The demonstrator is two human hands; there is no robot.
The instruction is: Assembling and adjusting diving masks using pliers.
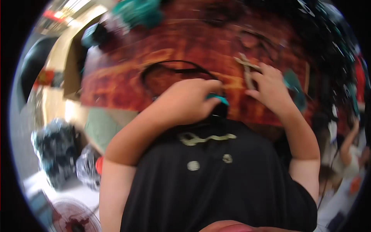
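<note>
Two-Handed Work, Up Close

At the near edge of the reddish surface [123,87], we see the left hand's [197,99] fingers clamped on a teal-and-black piece [219,99], probably to steady it; a black strap [190,70] arches beyond, longest left to right. The right hand's [270,87] fingers curve apart at a pale scissors-like tool [248,75], its long axis pointing away, far end leaning left; we cannot tell whether they grip.

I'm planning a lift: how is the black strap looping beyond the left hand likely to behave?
The black strap probably bends easily, being thin and curved into a loop. It looks light, since it is narrow. Its wide curve might snag on something.
</note>
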